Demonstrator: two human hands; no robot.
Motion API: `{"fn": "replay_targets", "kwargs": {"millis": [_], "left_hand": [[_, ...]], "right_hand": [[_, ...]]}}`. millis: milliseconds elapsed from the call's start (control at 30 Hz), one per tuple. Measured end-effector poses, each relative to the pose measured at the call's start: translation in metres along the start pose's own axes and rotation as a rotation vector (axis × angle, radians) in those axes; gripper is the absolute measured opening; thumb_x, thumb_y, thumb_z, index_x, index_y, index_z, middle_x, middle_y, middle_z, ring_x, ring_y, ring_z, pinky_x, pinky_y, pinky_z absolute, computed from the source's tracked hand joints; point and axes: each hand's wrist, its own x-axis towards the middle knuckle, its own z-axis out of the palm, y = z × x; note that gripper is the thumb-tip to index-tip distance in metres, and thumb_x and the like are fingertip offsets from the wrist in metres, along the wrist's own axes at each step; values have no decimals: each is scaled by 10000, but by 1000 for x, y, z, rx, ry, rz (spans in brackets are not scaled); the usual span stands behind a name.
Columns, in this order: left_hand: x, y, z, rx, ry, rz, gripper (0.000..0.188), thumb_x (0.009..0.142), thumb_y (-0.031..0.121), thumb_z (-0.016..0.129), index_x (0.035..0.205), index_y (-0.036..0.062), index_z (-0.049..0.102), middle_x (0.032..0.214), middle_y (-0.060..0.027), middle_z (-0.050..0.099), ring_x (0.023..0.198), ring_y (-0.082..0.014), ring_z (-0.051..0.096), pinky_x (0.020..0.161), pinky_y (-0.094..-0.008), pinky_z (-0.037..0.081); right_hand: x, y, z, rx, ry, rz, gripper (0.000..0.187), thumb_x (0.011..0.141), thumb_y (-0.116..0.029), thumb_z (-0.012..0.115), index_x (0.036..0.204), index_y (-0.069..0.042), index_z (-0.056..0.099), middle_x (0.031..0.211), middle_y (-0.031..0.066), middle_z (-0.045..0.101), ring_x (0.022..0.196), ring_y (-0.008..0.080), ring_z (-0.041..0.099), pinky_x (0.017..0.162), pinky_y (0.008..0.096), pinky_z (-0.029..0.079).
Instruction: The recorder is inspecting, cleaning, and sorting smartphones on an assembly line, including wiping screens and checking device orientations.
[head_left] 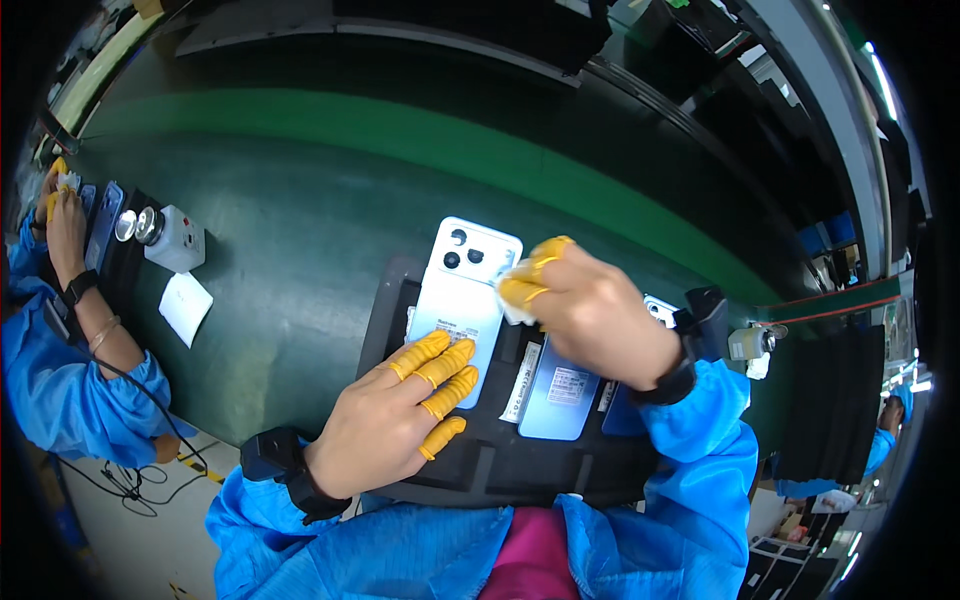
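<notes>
A light-blue smartphone point(462, 290) lies back side up over the black tray point(480, 470), its camera end pointing away from me. My left hand point(385, 420), with yellow finger cots, rests spread across the lower part of its back. My right hand point(600, 310), also in yellow finger cots, pinches a white wipe point(513, 310) against the phone's right edge near the cameras. Most of the wipe is hidden by the fingers. Beside it in the tray lies a blue phone point(562, 395) with a white label, partly under my right hand.
Further right, a darker blue phone point(624, 412) is mostly covered by my arm. A white bottle point(178, 238) and a white sheet point(187, 307) sit on the green table point(290, 220). At far left are a co-worker's hands point(66, 225). Another bottle point(748, 343) stands at right.
</notes>
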Motion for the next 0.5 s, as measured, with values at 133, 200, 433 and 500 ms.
{"fn": "replay_targets", "kwargs": {"millis": [133,200,433,500], "left_hand": [[-1,1,-2,2,18,28,451,734,159,744,1165,58,658,1294,-103,573,1270,-301,490,1014,-377,445],[0,3,-3,21,-13,29,451,741,136,738,1173,48,643,1331,-111,543,1290,-312,465,1019,-384,439],[-3,11,-1,100,-19,35,466,774,134,731,1224,64,632,1327,-128,552,1276,-320,478,1045,-387,416],[-4,11,1,118,-12,49,461,767,125,732,1213,58,636,1321,-129,557,1269,-325,484,1049,-393,413]], "right_hand": [[-28,7,-68,-72,37,227,190,616,76,641,783,5,695,782,126,637,755,278,624,703,362,537],[-49,7,-112,-272,215,286,255,625,100,631,838,-14,715,795,135,649,753,281,639,695,354,535],[-95,104,-304,-1037,675,511,238,813,-70,575,1005,-67,716,958,185,680,846,331,670,770,370,530],[-103,153,-329,-1159,476,797,256,824,-79,557,1024,-83,718,983,192,676,904,356,660,818,401,522]]}}
